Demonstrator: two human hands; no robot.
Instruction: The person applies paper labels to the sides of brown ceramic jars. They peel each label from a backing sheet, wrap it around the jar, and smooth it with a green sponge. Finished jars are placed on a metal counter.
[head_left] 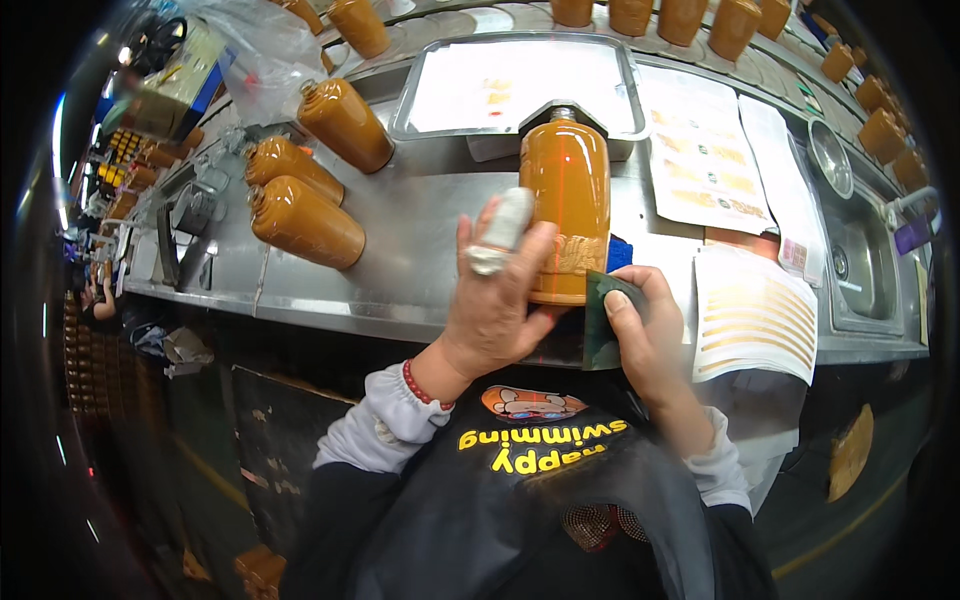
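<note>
Amber ceramic bottle (565, 190) lying on steel bench (420, 220), label going on.
I see left hand (495, 300) gripping its base, right hand (640, 335) clasping a green squeegee pad (605, 320) against it; three unlabelled bottles (305, 200) wait alongside.

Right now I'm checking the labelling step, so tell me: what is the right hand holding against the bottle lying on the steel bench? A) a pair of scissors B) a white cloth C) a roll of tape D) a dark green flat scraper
D: the right hand presses a dark green flat scraper at the base of the bottle, which the left hand steadies.
</note>
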